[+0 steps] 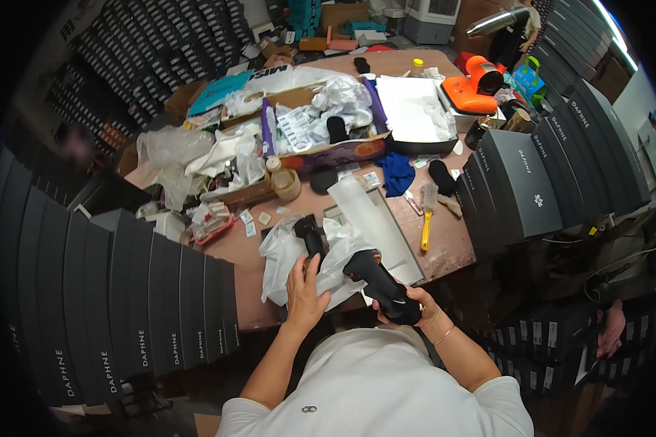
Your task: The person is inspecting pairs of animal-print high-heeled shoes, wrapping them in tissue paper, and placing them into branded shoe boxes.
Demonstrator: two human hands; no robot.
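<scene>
My right hand [419, 309] is closed around one end of a black shoe [386, 288], held tilted just above the table's near edge. A second black shoe [311, 237] lies on white tissue paper [277, 255] to the left. My left hand [306, 295] is beside that shoe's near end, fingers stretched out and apart; whether the fingertips touch it I cannot tell. More tissue paper bunches between the two shoes. Partly under the paper sits an open shoebox [401, 251] with a pale inside.
Stacked dark shoeboxes flank me at left [142, 306] and right [521, 182]. On the table are a yellow-handled brush [426, 229], a blue cloth [397, 175], a capped jar [286, 182], a paper-filled carton [328, 151] and an orange blower [474, 91]. A person [514, 44] stands far right.
</scene>
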